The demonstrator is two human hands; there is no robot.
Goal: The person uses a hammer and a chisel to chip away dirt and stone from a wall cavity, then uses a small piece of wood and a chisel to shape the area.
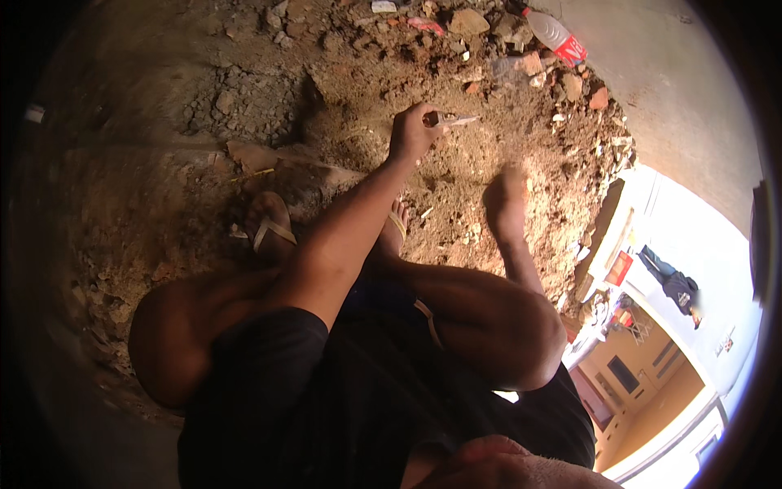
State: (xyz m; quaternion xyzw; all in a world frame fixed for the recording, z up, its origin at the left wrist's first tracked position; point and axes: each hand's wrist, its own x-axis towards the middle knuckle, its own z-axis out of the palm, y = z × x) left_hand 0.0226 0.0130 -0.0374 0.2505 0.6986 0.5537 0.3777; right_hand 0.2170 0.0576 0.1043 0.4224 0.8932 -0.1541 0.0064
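My left hand (415, 134) reaches out over the rough brown soil, its fingers closed on a thin, pale pointed tool (458, 121). The tool's tip points right, just above the dirt; its exact kind is unclear. To the right, my right hand (507, 204) is closed in a fist and smeared by motion. A faint blurred streak rises from that fist toward the rubble, so what it grips cannot be made out. Both hands are apart, beyond my sandalled feet (271, 224).
Broken brick pieces and stones (470, 22) lie along the far edge of the dug soil. A clear plastic bottle (554, 34) with a red label rests there beside a grey surface (660, 73). At right, a person (676, 285) in dark clothes stands in a bright area.
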